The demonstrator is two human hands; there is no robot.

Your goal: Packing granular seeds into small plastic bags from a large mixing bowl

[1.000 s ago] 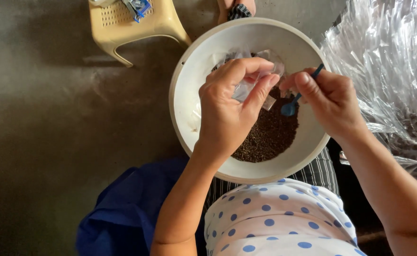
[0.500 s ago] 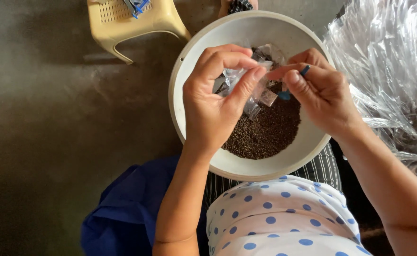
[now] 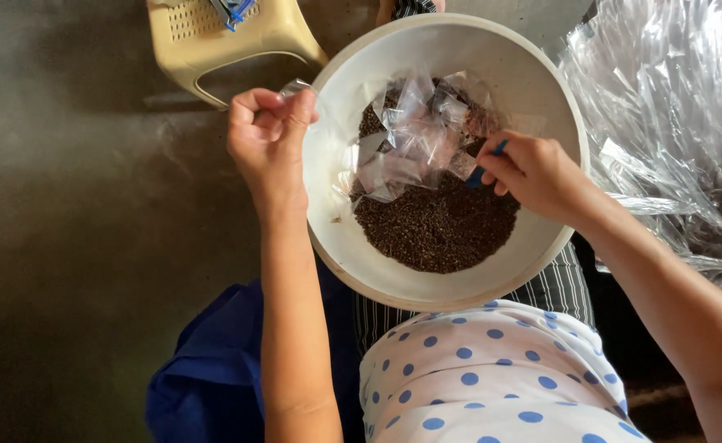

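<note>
A big cream bowl [image 3: 558, 90] rests on my lap, holding a heap of small dark brown grains [image 3: 439, 226] and a pile of small clear plastic bags [image 3: 414, 139]. My left hand [image 3: 266, 139] is at the bowl's left rim, fingers pinched on one small clear bag [image 3: 297, 87]. Over the bowl's right side, my right hand [image 3: 533, 172] grips a small blue scoop [image 3: 485, 164], its tip down among the bags and grains.
A beige plastic stool [image 3: 229, 41] stands on the grey floor behind the bowl, with a blue packet [image 3: 231, 8] on top. A large crumpled clear plastic sheet [image 3: 673, 123] with dark grains lies at the right. A blue cloth [image 3: 205, 385] lies by my knees.
My hands have parted. The left hand moved left to the rim with a single bag. The right hand dropped toward the grains with the scoop, uncovering the pile of bags.
</note>
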